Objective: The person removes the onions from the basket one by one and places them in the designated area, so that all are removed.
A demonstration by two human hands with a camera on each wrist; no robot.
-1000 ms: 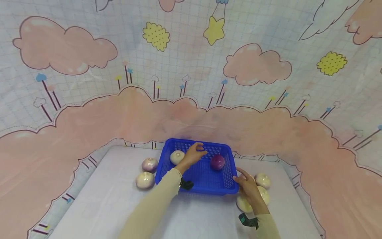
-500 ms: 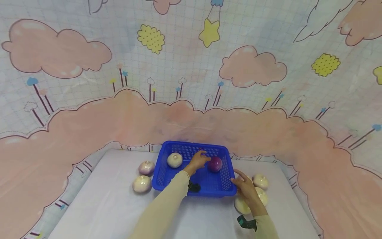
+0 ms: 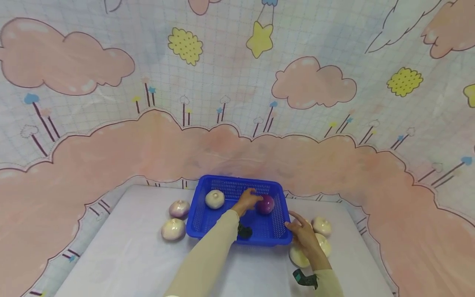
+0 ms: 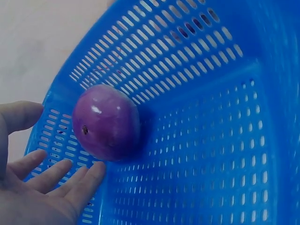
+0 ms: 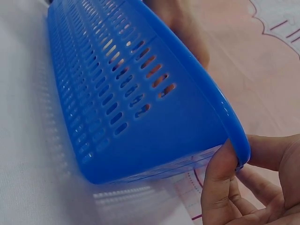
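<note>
A blue plastic basket (image 3: 256, 239) with slotted walls stands on the white table. Inside at its right lies a purple onion (image 3: 265, 204), shiny and round in the left wrist view. My left hand (image 3: 248, 200) reaches over the basket just left of this onion. Its fingers (image 4: 51, 176) are spread and loosely bent beside the onion, with nothing between them; whether a fingertip touches it, I cannot tell. My right hand (image 3: 305, 236) pinches the rim at the basket's right end between thumb and fingers, plain in the right wrist view. A white onion (image 3: 215, 199) sits in the basket's left part.
Left of the basket are a pale purple onion (image 3: 179, 209) and a whitish onion (image 3: 173, 229). Several whitish onions (image 3: 321, 226) lie on the right, partly hidden by my right hand. A printed cloth wall (image 3: 237, 152) rises right behind the basket.
My left hand has moved right, away from the white onion and up beside the purple onion. The right hand has kept its hold on the rim. The head view has shifted slightly.
</note>
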